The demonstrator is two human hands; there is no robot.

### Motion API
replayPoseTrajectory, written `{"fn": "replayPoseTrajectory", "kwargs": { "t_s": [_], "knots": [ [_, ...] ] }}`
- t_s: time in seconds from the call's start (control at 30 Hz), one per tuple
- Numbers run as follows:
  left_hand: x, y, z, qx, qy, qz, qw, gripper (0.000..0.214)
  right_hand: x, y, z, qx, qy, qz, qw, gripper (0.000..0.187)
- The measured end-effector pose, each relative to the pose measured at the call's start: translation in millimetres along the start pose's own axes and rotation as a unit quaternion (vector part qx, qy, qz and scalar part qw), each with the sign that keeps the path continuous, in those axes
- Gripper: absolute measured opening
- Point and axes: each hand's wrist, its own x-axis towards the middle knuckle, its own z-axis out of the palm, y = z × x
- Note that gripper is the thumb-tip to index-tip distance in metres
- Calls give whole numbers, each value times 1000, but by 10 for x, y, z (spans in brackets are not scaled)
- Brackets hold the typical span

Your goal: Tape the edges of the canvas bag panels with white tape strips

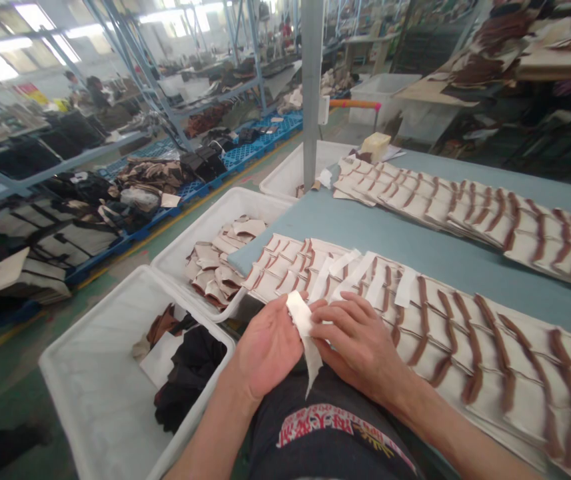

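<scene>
Between my hands, above my lap at the table's near edge, is a cream-white strip (301, 315) with a ragged tail hanging down. It looks like tape or paper; I cannot tell which. My left hand (271, 350) has its palm turned up and holds the strip at the fingers. From the other side, the bent fingers of my right hand (358, 337) pinch the strip's edge. Just beyond, several white strips (405, 287) lie across a row of overlapping cream fabric pieces (485, 373) with brown edging.
The blue-green table (295, 223) bears a second row of cream pieces (430, 197) farther back. White bins stand left: one (85, 373) with dark cloth, another (180, 250) with cream pieces. A metal post (310, 93) rises at the table's far left corner. Shelving racks stand beyond an aisle.
</scene>
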Motion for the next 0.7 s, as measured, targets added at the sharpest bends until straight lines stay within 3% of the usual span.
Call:
{"fn": "replayPoseTrajectory", "kwargs": {
  "t_s": [0.17, 0.27, 0.47, 0.7],
  "knots": [
    [27, 7, -70, 24, -5, 4, 1000, 15, 35, -18, -2, 117, 0, 76, 990, 15],
    [24, 7, -164, 82, -4, 15, 997, 30, 37, -1, -18, 172, -28, 139, 975, 10],
    [4, -7, -360, 228, 13, 29, 973, 58, 89, 41, -32, 261, -105, 325, 903, 17],
    [62, 28, -401, 347, -28, 39, 937, 53, 137, 105, 25, 274, -113, 401, 867, 17]
  ]
}}
